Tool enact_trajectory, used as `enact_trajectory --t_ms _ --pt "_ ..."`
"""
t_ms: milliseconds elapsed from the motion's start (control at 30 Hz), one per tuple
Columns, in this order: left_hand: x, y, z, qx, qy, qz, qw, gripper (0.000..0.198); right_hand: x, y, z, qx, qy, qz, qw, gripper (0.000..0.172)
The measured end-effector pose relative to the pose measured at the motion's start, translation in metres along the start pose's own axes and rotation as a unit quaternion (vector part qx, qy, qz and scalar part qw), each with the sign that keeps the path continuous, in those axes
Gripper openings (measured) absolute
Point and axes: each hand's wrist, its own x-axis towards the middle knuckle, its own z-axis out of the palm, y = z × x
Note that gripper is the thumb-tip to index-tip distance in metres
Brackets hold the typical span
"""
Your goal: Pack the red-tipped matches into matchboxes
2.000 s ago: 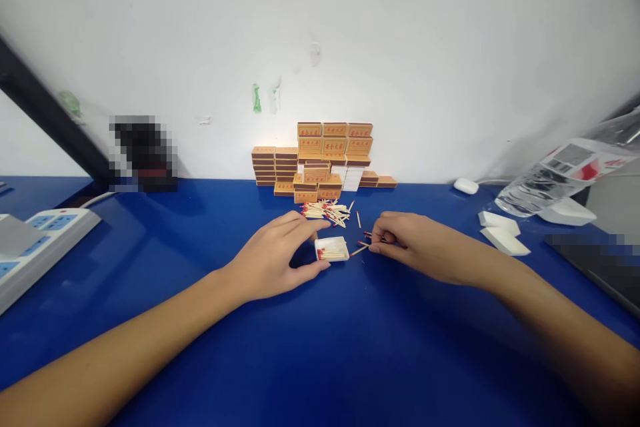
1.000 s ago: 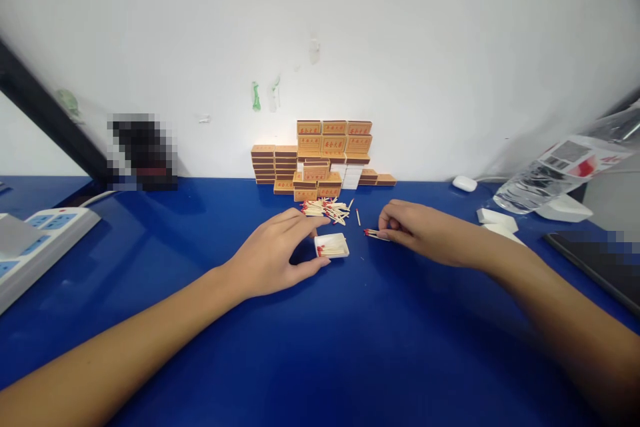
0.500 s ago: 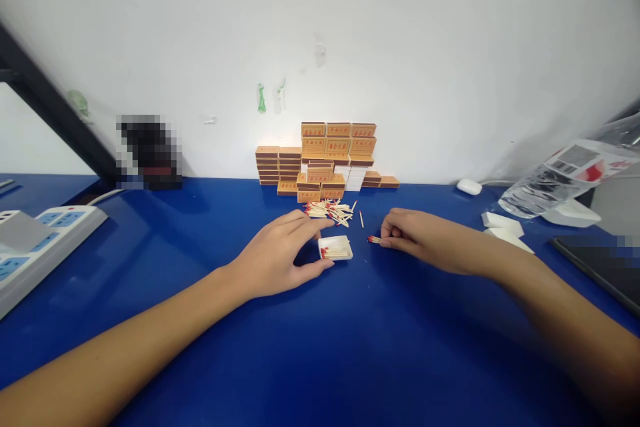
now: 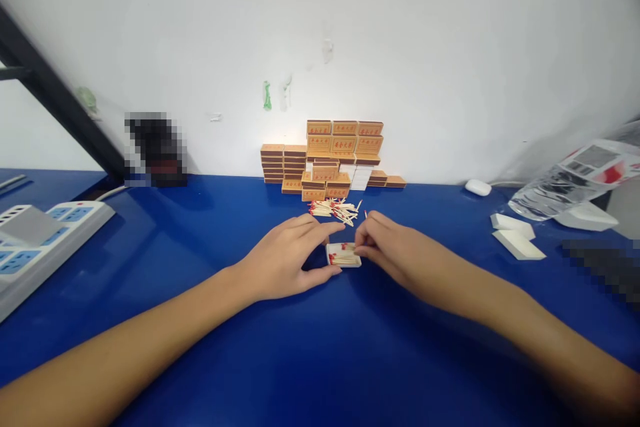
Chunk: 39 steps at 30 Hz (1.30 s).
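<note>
My left hand (image 4: 285, 257) holds the left end of a small white matchbox tray (image 4: 346, 265), thumb at its near side and a finger by its far corner. Red-headed matches (image 4: 344, 259) lie inside the tray. A few matches (image 4: 349, 247) are pinched between the thumb and fingers of my right hand (image 4: 385, 243), heads pointing left over the tray. Just beyond the tray lies a loose pile of matches (image 4: 334, 209). One more match (image 4: 365, 214) shows its head behind my right hand, its lower part hidden.
Stacked matchboxes (image 4: 344, 145) stand against the white wall. On the left is a power strip (image 4: 80, 227). To the right are a white case (image 4: 479, 187), white blocks (image 4: 519, 245), a plastic bottle (image 4: 537, 193) and a dark object (image 4: 600, 270) on the blue tabletop (image 4: 320, 360).
My right hand has moved left with its pinched matches, from beside the tray to over its inside. My left hand stays at the tray. The view has shifted slightly.
</note>
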Motion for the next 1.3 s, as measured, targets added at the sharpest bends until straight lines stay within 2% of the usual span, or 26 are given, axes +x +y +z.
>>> enact_trajectory --t_ms 133,333,533,767,900,1000,1133,1233,1300 --pt "-0.001 0.002 -0.001 0.009 0.004 0.025 1.0 0.05 0.003 -0.011 0.017 -0.084 0.034 -0.058 0.994 0.009" --pt "-0.001 0.002 -0.001 0.02 0.009 0.03 0.999 0.053 0.001 0.0 0.007 -0.078 0.039 -0.104 0.991 0.012" --pt "-0.001 0.001 -0.001 0.022 0.01 0.034 0.999 0.051 0.003 0.0 0.01 -0.059 0.016 -0.084 0.995 0.014" --pt "-0.002 0.0 0.0 0.018 0.009 0.035 0.999 0.051 0.002 -0.005 0.011 -0.011 0.032 -0.075 0.997 0.014" --pt "-0.001 -0.001 0.0 0.006 0.014 0.048 0.999 0.045 0.007 0.012 0.006 0.0 0.113 -0.019 0.993 0.017" --pt "0.0 -0.002 -0.001 -0.007 0.004 0.064 0.998 0.025 0.012 0.032 0.006 -0.028 0.167 0.059 0.984 0.016" --pt "0.001 -0.001 -0.002 -0.014 -0.009 0.065 0.998 0.019 0.018 0.046 0.009 -0.037 0.163 0.154 0.974 0.02" --pt "0.001 0.0 -0.002 -0.016 -0.011 0.066 0.998 0.02 0.021 0.044 0.013 -0.038 0.157 0.186 0.969 0.028" --pt "0.0 0.0 -0.002 -0.015 -0.013 0.064 0.998 0.02 0.022 0.042 0.015 -0.044 0.144 0.196 0.969 0.026"
